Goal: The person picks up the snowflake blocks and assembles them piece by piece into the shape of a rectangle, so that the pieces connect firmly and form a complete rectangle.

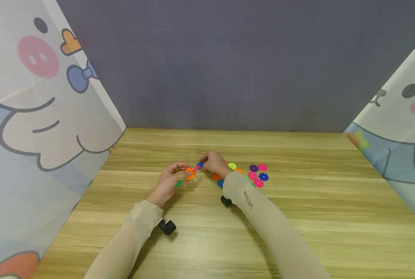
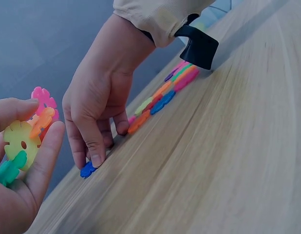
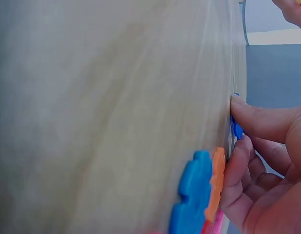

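Left hand (image 1: 163, 183): thumb and fingers close the grip about a cluster of joined flower discs (image 2: 16, 136) in pink, orange, yellow and green, held above the table (image 1: 193, 240)
Right hand (image 1: 214, 162): a narrow grip of thumb and fingertips pinches a blue disc (image 2: 87, 169) at the table top; whether it is lifted, the views cannot tell
Blue disc: just right and slightly far of the cluster, whose length slants from near-left green to far-right pink, towards it
Loose discs (image 1: 252, 176): spread to the right, some hidden beneath the right sleeve (image 1: 270, 224)
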